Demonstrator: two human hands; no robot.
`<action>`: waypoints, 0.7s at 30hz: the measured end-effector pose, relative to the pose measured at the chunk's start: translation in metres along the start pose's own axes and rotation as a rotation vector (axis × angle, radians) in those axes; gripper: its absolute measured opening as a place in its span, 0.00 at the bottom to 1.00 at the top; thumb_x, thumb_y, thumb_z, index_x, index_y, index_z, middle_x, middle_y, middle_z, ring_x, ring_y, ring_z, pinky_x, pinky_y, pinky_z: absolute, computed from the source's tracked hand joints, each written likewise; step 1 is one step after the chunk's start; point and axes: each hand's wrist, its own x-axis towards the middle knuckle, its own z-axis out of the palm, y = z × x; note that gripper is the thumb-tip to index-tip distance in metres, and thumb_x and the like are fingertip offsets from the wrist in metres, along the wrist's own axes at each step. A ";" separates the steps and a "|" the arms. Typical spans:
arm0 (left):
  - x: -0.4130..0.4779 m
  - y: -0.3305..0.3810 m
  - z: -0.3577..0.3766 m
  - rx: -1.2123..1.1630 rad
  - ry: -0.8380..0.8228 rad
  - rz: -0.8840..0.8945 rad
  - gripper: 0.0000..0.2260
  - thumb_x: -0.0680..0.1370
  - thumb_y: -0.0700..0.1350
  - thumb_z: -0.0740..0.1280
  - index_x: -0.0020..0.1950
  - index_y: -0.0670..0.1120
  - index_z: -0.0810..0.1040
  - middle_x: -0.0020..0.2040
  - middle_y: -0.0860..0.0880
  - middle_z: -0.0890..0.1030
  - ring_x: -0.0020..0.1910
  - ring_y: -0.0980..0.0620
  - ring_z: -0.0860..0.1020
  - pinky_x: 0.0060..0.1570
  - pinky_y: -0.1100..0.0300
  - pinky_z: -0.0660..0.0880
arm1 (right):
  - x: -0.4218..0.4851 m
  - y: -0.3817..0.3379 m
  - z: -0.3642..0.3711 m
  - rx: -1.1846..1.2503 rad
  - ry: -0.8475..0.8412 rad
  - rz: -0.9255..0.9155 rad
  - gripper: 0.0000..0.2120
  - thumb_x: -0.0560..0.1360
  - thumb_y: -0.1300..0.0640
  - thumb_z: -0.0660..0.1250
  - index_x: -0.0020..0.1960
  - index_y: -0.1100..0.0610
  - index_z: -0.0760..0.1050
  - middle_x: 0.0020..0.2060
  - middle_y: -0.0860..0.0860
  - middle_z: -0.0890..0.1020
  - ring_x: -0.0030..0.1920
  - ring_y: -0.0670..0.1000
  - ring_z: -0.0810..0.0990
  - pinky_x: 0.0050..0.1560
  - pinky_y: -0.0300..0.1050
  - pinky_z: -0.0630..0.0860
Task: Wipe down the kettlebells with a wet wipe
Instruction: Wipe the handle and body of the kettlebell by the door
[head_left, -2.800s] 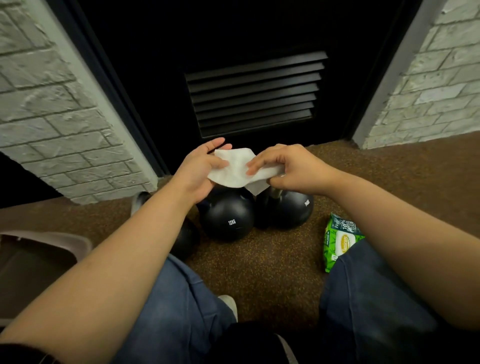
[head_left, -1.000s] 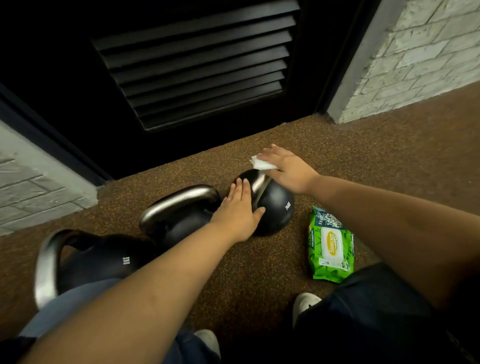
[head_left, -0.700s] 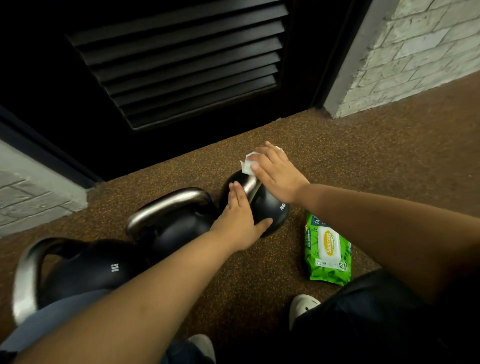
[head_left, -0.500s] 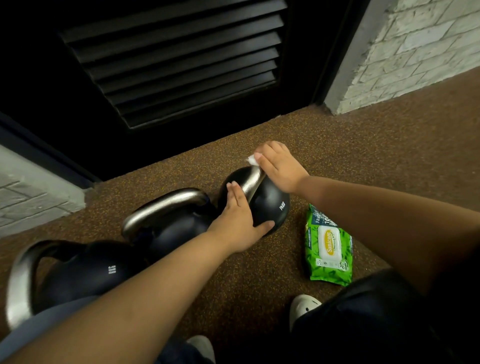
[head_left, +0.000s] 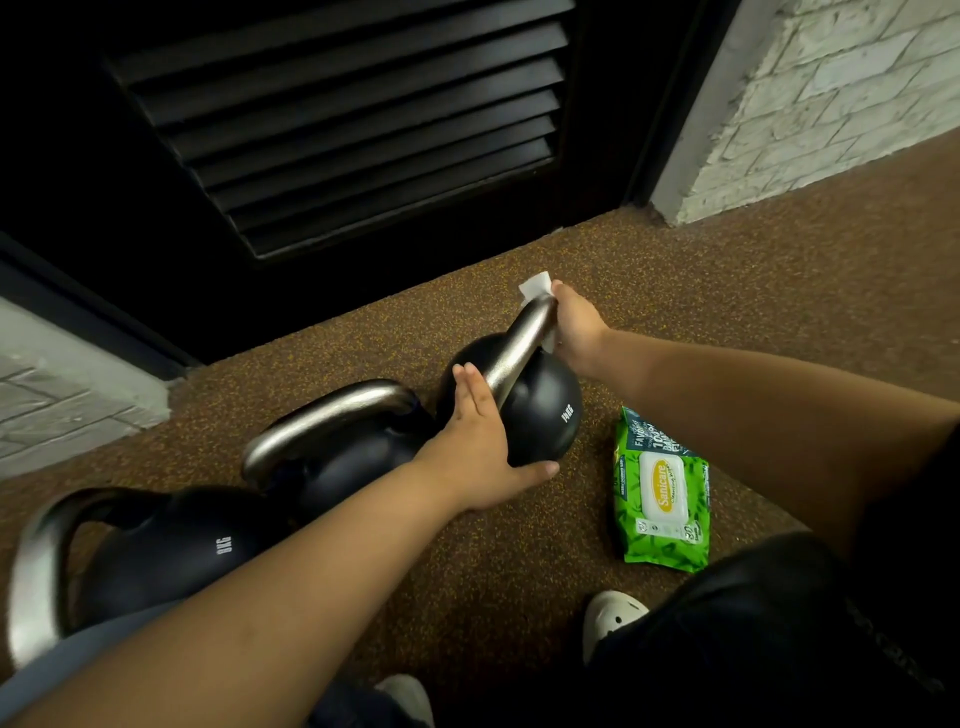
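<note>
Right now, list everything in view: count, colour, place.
right kettlebell: 1, black with a silver handle, floor centre, tilted
middle kettlebell: 1, black with a silver handle, against the right one's left side
left kettlebell: 1, black with a silver handle, lower left
wipe: 1, white, at the top of the right kettlebell's handle
wipe pack: 1, green, floor, right of the right kettlebell
door: 1, black, louvred, behind
right wall: 1, white brick, upper right
left wall: 1, grey brick, left edge
floor: 1, speckled brown
shoes: 2, white, bottom edge
left hand: flat on the right kettlebell's body
right hand: grips the wipe on the handle
</note>
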 end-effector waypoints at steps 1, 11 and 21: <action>0.000 0.001 -0.001 0.000 -0.005 -0.003 0.58 0.70 0.66 0.66 0.70 0.37 0.25 0.73 0.40 0.27 0.77 0.43 0.43 0.72 0.52 0.54 | -0.001 0.000 0.005 0.026 0.027 -0.004 0.19 0.78 0.44 0.53 0.58 0.58 0.71 0.46 0.56 0.77 0.47 0.54 0.76 0.59 0.49 0.71; 0.001 -0.002 -0.002 0.014 -0.014 -0.005 0.56 0.71 0.65 0.66 0.71 0.38 0.25 0.73 0.41 0.27 0.77 0.43 0.44 0.73 0.51 0.56 | -0.058 0.005 0.039 -0.538 0.115 -0.437 0.22 0.82 0.56 0.48 0.75 0.50 0.55 0.77 0.52 0.41 0.76 0.57 0.36 0.74 0.52 0.43; 0.001 -0.012 0.003 -0.015 0.029 0.051 0.53 0.73 0.62 0.66 0.72 0.39 0.27 0.75 0.41 0.30 0.76 0.43 0.53 0.71 0.53 0.61 | -0.058 0.029 0.021 -0.866 0.032 -0.744 0.19 0.82 0.52 0.50 0.70 0.54 0.65 0.76 0.55 0.52 0.76 0.57 0.38 0.74 0.50 0.41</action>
